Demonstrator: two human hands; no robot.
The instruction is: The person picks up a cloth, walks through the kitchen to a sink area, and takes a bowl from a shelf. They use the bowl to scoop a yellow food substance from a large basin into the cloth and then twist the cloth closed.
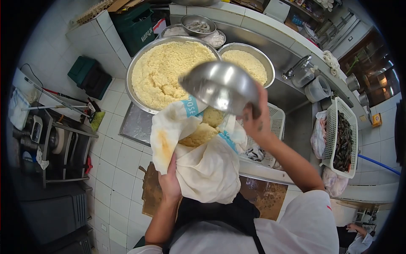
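Observation:
My right hand [257, 120] grips the rim of a steel bowl [222, 86], which is tilted over an open white cloth [209, 171] and slightly blurred. Pale yellow crumbly mash [198, 134] lies inside the cloth. At the cloth's left side my left hand [170, 180] holds it from below, fingers partly hidden by the folds. Behind the cloth stands a large steel basin [130, 82] heaped with the same yellow mash. A smaller basin [272, 70] of yellow mash is to its right, partly covered by the bowl.
A white basket [277, 122] sits in the sink to the right, near a faucet [296, 67]. Further right is a basket [353, 139] of dark shellfish. Green bins [131, 25] stand at the back left. Another person [357, 239] is partly visible at the lower right.

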